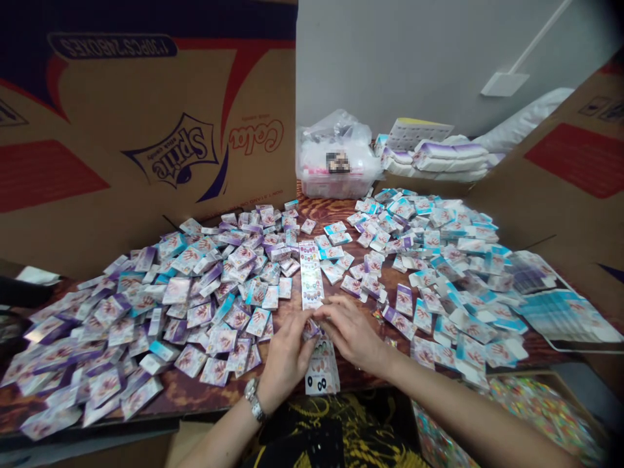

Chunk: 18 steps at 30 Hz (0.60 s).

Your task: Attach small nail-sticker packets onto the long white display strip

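At the table's front middle, my left hand [288,348], with a watch [254,400] at its wrist, is closed on a small purple-and-white box [311,329]. My right hand [353,337] meets it from the other side, its fingers bent and pinched at the box's top end. Most of the box is hidden by the fingers. Beneath and beyond the hands lies a printed strip [312,279] with rows of coloured oval pictures. A similar printed strip [322,374] reaches toward the table's front edge.
Small boxes [190,286] heap up on the left, and more small boxes [453,260] on the right. Flat printed cartons [570,312] lie far right. Large cardboard boxes [146,130] wall the back left. A bagged plastic tub [336,185] stands behind. Colourful small packets [541,409] fill a carton below right.
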### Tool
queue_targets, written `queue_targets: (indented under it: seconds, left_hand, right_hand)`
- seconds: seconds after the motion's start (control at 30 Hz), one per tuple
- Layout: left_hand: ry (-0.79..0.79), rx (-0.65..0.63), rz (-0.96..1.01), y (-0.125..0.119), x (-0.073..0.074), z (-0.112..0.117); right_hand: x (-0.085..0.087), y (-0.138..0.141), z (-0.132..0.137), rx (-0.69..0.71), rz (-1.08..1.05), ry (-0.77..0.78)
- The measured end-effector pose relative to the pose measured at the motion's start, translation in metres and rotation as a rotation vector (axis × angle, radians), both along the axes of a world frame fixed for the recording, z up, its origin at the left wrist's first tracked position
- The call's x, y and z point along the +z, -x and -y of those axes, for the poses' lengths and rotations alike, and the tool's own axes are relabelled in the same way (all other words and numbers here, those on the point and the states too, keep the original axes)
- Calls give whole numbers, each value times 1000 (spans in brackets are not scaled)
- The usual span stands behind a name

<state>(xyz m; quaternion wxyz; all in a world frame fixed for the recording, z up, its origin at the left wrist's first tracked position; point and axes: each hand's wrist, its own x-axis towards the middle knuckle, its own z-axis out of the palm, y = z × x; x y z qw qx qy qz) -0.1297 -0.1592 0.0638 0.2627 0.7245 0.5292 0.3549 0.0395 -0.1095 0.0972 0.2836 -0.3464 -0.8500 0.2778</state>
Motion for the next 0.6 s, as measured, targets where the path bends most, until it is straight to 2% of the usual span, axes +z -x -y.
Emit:
queue_targets:
  seconds: [0.1, 0.23, 0.33, 0.6]
  left_hand:
    - [-9, -11, -9, -1, 1, 2]
    - [-35, -11, -76, 1, 0, 4]
    - [-75, 6, -143, 2, -2, 3]
    - [-133, 67, -218, -2, -9, 6]
  right_hand:
    - [-4, 6, 3, -108, -83, 79]
    - [-9, 11, 8, -263, -193, 323]
    - [-11, 12, 11, -268, -307, 467]
    - [-14, 21, 9, -320, -485, 656]
